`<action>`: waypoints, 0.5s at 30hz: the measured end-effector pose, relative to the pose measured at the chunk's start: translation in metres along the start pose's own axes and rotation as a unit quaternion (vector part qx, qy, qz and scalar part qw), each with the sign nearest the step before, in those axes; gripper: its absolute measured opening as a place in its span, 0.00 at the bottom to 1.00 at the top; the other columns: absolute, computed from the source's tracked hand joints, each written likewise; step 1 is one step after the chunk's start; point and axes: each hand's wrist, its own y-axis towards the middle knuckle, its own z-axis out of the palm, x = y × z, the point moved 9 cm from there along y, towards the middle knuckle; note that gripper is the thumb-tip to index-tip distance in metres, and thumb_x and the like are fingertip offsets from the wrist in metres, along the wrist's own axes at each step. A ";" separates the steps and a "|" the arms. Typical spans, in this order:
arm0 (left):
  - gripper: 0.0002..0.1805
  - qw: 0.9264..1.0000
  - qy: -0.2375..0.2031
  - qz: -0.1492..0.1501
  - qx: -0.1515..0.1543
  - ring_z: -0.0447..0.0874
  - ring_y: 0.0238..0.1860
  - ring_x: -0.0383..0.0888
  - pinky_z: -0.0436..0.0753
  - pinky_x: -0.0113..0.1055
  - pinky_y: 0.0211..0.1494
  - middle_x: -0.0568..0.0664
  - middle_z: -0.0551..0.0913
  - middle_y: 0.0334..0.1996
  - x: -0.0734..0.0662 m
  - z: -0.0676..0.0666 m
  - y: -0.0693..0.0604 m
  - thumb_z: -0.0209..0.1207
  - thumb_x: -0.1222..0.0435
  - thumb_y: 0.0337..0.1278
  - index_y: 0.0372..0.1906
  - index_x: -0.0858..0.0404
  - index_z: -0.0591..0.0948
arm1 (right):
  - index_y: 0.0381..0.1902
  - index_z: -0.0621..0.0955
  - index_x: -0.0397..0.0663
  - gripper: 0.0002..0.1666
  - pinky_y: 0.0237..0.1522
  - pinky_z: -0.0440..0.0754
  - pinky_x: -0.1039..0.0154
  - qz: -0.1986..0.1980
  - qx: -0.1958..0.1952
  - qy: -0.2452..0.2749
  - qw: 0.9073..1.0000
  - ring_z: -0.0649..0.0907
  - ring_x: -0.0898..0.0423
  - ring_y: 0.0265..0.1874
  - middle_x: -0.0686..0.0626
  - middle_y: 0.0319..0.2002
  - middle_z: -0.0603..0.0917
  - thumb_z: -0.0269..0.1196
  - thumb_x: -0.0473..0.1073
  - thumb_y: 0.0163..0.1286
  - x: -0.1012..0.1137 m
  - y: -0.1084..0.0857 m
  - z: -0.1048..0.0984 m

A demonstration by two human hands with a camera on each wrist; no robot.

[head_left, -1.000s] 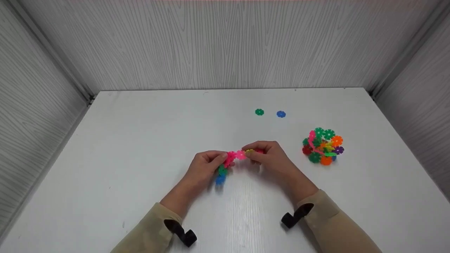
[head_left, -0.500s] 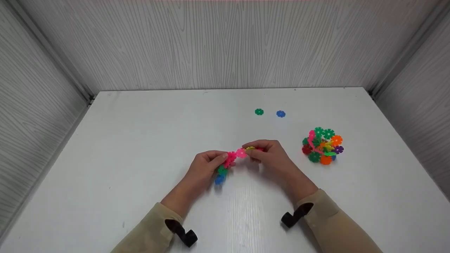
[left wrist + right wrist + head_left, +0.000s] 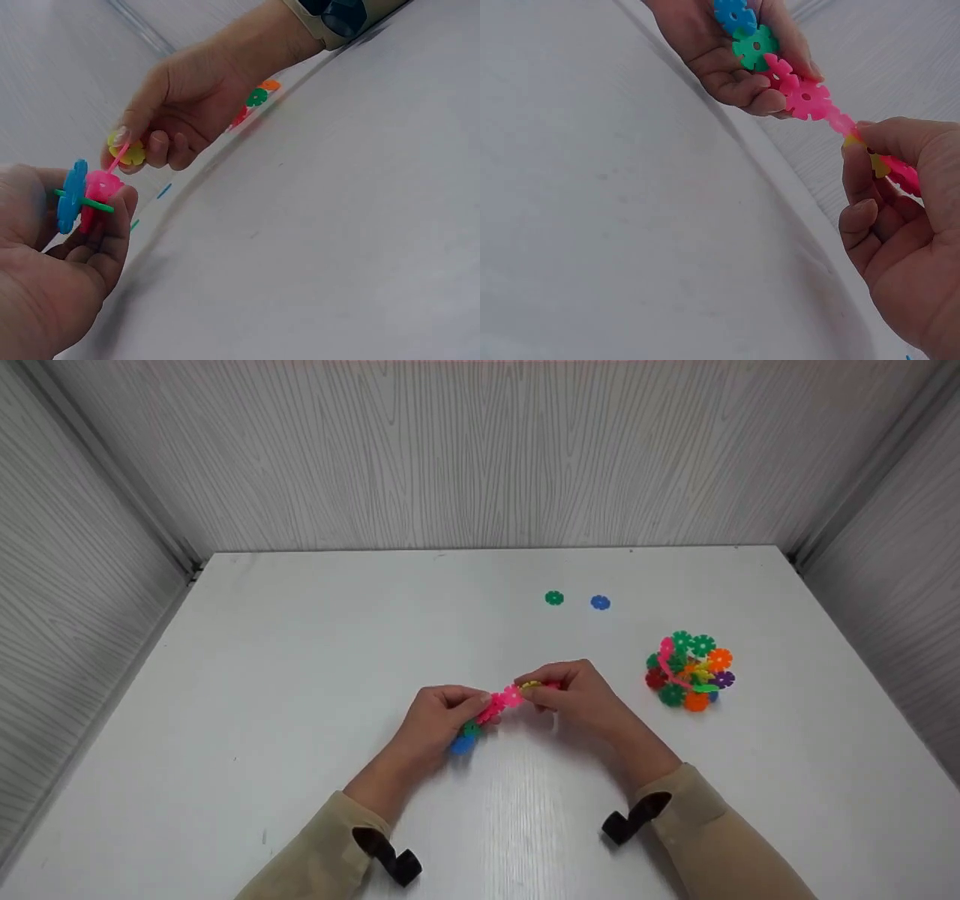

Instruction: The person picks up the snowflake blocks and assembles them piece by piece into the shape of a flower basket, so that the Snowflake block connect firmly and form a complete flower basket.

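Above the table, my left hand (image 3: 431,727) pinches joined plastic snowflake discs: a blue disc (image 3: 735,15), a green disc (image 3: 754,47) and pink discs (image 3: 806,97). My right hand (image 3: 585,701) pinches a yellow snowflake disc (image 3: 874,159) between thumb and index finger. From it a light pink disc (image 3: 512,695) points toward the left hand, and another pink disc (image 3: 904,176) sits on the palm side, partly covered. In the right wrist view the light pink disc meets the left hand's pink disc; whether their slots are interlocked I cannot tell.
A loose green disc (image 3: 554,598) and a loose blue disc (image 3: 600,602) lie toward the back of the white table (image 3: 300,660). To the right stands a rounded cluster of many-coloured joined discs (image 3: 696,703). Panels (image 3: 480,457) rise behind and at both sides.
The two groups of pink discs have come closer together, and the light pink disc has dipped slightly. The blue and green end in my left hand has tilted leftward. Both hands keep their hold.
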 end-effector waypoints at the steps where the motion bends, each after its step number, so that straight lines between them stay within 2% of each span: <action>1: 0.14 1.000 0.012 -0.001 -0.002 0.93 0.41 0.52 0.88 0.36 0.53 0.56 0.92 0.40 0.000 0.000 0.000 0.69 0.58 0.71 0.49 0.65 0.91 | 0.51 0.92 0.51 0.12 0.38 0.84 0.60 -0.001 0.004 -0.002 1.000 0.83 0.49 0.33 0.36 0.38 0.89 0.72 0.44 0.73 0.001 0.000 0.001; 5: 0.14 0.998 0.060 0.003 -0.005 0.91 0.42 0.50 0.87 0.35 0.50 0.53 0.92 0.40 -0.003 0.000 -0.002 0.69 0.56 0.70 0.48 0.62 0.93 | 0.52 0.92 0.49 0.12 0.38 0.84 0.61 -0.008 0.016 -0.008 1.000 0.83 0.48 0.35 0.42 0.40 0.91 0.72 0.43 0.73 0.004 -0.001 0.003; 8: 0.13 0.996 0.082 0.016 -0.006 0.90 0.42 0.49 0.87 0.35 0.49 0.52 0.92 0.40 -0.006 -0.001 -0.001 0.69 0.56 0.70 0.48 0.61 0.93 | 0.53 0.91 0.48 0.13 0.39 0.84 0.62 -0.014 0.021 -0.010 1.000 0.84 0.49 0.35 0.45 0.41 0.91 0.72 0.42 0.73 0.006 -0.001 0.005; 12: 0.12 0.995 0.091 0.031 -0.011 0.89 0.41 0.48 0.87 0.34 0.48 0.51 0.92 0.39 -0.008 -0.001 -0.001 0.69 0.58 0.71 0.47 0.62 0.93 | 0.54 0.91 0.45 0.14 0.39 0.84 0.63 -0.017 0.023 -0.007 1.000 0.84 0.49 0.36 0.45 0.42 0.91 0.71 0.42 0.74 0.005 0.000 0.007; 15: 0.13 0.996 0.089 0.027 -0.013 0.88 0.41 0.47 0.86 0.34 0.48 0.51 0.91 0.39 -0.007 0.000 0.000 0.69 0.58 0.71 0.47 0.63 0.92 | 0.55 0.91 0.46 0.14 0.41 0.85 0.63 -0.017 0.022 -0.008 1.000 0.84 0.49 0.37 0.45 0.43 0.91 0.70 0.42 0.74 0.003 0.000 0.006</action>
